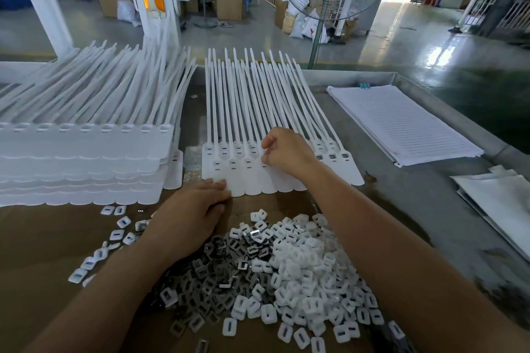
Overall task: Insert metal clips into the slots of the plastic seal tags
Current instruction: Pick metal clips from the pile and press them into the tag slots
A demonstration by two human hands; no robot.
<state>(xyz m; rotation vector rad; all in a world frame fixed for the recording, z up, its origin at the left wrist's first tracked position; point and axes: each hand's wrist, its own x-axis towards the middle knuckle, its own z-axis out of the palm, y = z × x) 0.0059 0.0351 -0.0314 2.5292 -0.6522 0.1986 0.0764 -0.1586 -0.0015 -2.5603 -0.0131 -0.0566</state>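
Right hand (286,152): grip narrow, pinching (a metal clip, seemingly) at a seal tag (265,180) slot, centre of bench (401,195); tag axes run toward the far edge. Left hand (195,209) flat on tag ends.

Right hand (286,152) curled over its pinch, contents hidden, tag stack (71,163) cut off by left edge

A: Any readable text, labels, numbers?
B: None legible. Stack of sheets (401,123) at right: ruled lines only (any writing too small to make out). White sack (307,26) on the floor, far back: red mark, blurred, unreadable.
A: Seal tags (252,182), metal clips (212,275)?
B: Plain faces on both, nothing printed in view.
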